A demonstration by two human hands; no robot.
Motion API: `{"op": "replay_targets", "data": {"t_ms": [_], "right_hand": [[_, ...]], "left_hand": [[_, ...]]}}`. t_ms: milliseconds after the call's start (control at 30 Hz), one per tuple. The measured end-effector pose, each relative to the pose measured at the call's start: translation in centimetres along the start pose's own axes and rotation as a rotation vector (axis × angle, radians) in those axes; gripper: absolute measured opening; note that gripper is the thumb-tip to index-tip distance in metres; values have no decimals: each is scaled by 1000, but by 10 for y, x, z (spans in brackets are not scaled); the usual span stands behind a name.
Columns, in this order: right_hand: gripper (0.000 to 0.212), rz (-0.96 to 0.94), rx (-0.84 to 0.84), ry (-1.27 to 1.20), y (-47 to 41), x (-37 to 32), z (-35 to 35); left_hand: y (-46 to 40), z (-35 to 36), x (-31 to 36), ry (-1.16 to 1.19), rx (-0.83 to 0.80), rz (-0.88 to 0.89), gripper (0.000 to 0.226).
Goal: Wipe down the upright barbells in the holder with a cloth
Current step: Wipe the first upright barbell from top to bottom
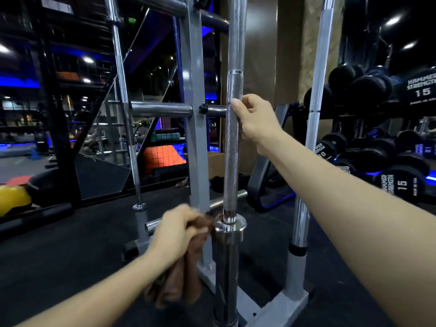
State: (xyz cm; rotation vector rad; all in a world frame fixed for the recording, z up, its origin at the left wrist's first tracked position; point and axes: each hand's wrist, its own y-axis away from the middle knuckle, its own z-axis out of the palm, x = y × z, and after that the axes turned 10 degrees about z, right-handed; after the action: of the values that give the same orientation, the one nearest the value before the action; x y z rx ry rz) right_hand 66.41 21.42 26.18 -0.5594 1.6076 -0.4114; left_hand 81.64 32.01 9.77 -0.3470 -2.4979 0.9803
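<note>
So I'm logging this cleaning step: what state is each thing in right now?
Middle barbell: upright in holder, gripped by right hand.
Cloth: brown, bunched, held by left hand beside the barbell's collar.
Right barbell: upright, untouched.
Left barbell: upright, untouched.

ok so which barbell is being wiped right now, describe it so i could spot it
On the grey upright holder, find the middle barbell of the three upright bars. The right hand grips its knurled shaft; the left hand holds a brown cloth beside its collar.
</note>
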Motion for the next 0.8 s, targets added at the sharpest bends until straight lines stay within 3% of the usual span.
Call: {"op": "replay_targets", "data": {"t_ms": [67,200,433,667,800], "right_hand": [[21,-13,9,12,0,1,0],[29,-48,49,51,2,1,3],[24,-30,32,42,6,-3,2],[29,-7,47,58,8,-7,4],[32,-14,59,69,8,-4,5]], "left_hand": [[11,4,-3,79,13,8,12],[-29,4,12,162,228,11,13],[-22,11,13,152,-51,-51,8],[-9,-9,37,-81,-203,183,15],[-9,-4,49,-301,-170,251,27]]}}
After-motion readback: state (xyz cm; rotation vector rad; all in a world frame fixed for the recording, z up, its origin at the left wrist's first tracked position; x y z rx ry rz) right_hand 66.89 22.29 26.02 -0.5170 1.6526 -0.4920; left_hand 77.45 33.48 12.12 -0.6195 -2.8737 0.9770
